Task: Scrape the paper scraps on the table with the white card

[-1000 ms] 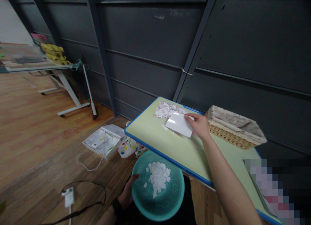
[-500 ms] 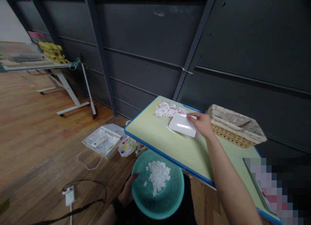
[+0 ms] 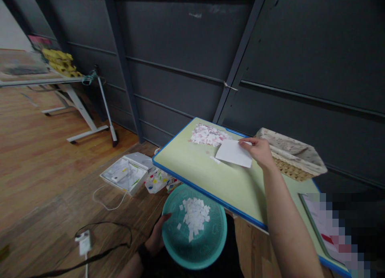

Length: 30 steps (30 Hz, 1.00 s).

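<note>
A single camera, worn on the head, looks forward and down from close above the basin (image 3: 197, 252), which sits nearest at bottom middle; the surface (image 3: 216, 182) slopes across a little farther, to the right, the dark wall (image 3: 180, 41) stands beyond, and floor (image 3: 45, 125) stretches off at left

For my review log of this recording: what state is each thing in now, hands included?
Left hand: gripping the basin's rim
Right hand: pinching the white card
White card: held near one corner, over the table
Teal basin: open side up, holding white scraps
Scrap pile: loose, spread on the table
Woven basket: upright, cloth-lined
White box: open, on the floor
</note>
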{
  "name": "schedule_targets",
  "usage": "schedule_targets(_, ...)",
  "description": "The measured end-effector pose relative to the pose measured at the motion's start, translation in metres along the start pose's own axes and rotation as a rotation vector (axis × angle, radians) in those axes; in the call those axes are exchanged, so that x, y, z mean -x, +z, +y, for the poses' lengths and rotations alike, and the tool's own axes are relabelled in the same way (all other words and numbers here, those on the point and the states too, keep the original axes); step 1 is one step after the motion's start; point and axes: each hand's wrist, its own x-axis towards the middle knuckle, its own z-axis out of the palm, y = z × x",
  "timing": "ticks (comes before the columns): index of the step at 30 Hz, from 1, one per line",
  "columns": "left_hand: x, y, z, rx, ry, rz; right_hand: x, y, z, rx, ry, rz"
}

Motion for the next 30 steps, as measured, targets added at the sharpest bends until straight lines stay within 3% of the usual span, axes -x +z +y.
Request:
schedule_targets(4,0.001,0.001,0.001,-0.04,0.019,0.016,0.002,-0.003,0.0,-0.014,0.018,-0.058)
schedule_targets(9,0.002,0.005,0.001,-0.056,0.014,0.052,0.002,-0.008,0.001,-0.064,0.037,-0.038)
schedule_targets(13,0.012,0.011,0.007,-0.115,-0.029,0.038,0.002,-0.013,0.002,-0.056,0.053,-0.159)
schedule_targets(18,0.025,0.017,0.019,-0.145,-0.033,0.014,0.004,-0.012,-0.001,-0.1,0.056,-0.159)
schedule_targets(22,0.034,0.029,0.029,-0.174,0.015,0.064,0.005,-0.008,-0.003,-0.155,0.038,-0.242)
schedule_targets(26,0.047,0.044,0.037,-0.197,0.02,0.084,0.005,-0.002,-0.002,-0.216,0.054,-0.212)
schedule_targets(30,0.059,0.058,0.044,-0.201,0.017,0.083,0.006,0.002,-0.002,-0.22,0.047,-0.345)
